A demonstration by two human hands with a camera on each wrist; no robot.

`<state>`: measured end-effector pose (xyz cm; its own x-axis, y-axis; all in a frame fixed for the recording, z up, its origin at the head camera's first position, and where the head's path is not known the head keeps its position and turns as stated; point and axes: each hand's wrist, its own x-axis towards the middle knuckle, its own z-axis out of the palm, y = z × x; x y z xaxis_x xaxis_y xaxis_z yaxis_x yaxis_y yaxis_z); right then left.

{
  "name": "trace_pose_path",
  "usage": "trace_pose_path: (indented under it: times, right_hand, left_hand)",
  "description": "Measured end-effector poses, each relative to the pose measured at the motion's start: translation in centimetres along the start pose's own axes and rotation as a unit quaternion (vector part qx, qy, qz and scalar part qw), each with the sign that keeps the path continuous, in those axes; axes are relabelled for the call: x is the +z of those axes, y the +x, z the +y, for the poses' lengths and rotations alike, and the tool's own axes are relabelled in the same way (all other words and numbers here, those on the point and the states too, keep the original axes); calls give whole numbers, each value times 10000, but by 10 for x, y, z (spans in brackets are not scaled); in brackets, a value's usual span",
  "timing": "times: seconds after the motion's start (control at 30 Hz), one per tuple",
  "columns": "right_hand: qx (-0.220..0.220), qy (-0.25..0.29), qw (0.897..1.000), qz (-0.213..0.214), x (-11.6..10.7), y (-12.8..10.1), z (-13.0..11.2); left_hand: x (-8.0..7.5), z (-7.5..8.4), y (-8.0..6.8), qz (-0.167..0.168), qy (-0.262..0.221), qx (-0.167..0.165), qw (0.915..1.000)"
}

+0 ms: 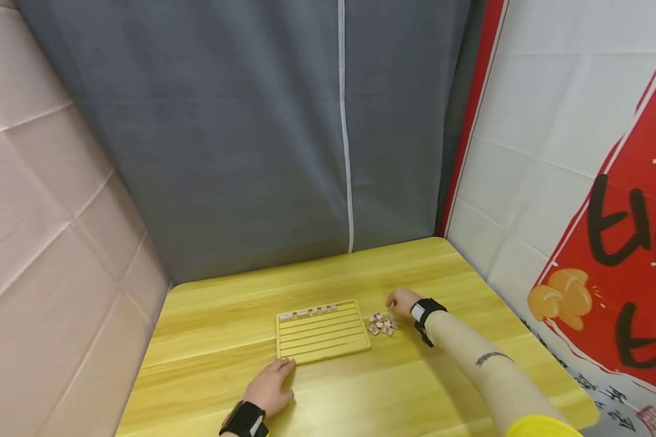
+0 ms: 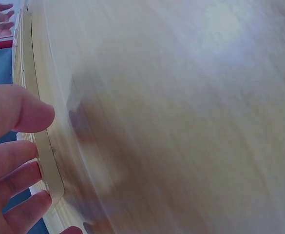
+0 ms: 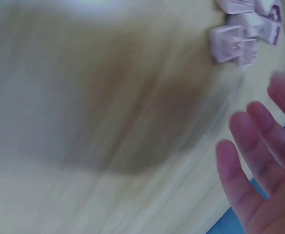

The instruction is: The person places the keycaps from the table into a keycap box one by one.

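Though blurred, tiles (image 1: pixel 385 328) seem just beside right hand (image 1: pixel 404 301).

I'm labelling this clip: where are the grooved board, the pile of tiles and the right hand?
Grooved board (image 1: pixel 322 332), head view: its grooved middle.
Pile of tiles (image 1: pixel 386 328), head view: a tile near its middle.
Right hand (image 1: pixel 404 300), head view: its back.
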<state>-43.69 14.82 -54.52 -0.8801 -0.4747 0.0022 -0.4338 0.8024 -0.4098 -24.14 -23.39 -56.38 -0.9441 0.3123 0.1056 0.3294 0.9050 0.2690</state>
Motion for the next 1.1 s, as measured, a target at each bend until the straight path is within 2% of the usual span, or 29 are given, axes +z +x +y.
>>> trace_pose_path:
  times: [0.13, 0.27, 0.4, 0.63, 0.77, 0.97, 1.03, 1.1]
  right_hand:
    - [-159, 44, 9994, -319, 6, -9, 2]
    - [72, 64, 9987, -499, 11, -16, -4]
    - [195, 6, 9992, -341, 19, -19, -10]
    - [279, -181, 9993, 155, 32, -24, -11]
    - [250, -337, 9990, 140, 32, -25, -11]
    - [253, 302, 9992, 34, 16, -22, -10]
    - [231, 771, 9968, -9, 9, -20, -10]
    - [264, 1484, 9884, -203, 2, -18, -12]
  left_hand:
    - [-1, 0, -1, 95, -3, 3, 10000]
    - [-1, -3, 0, 110, -4, -29, 9999]
    - [0, -4, 0, 66, -50, -87, 9999]
    - [8, -6, -1, 97, 97, 12, 9999]
    - [11, -8, -1, 144, 121, 43, 9998]
    - [13, -9, -1, 188, 133, 91, 9997]
    - [12, -9, -1, 195, 150, 79, 9997]
    - [10, -8, -1, 220, 83, 88, 9997]
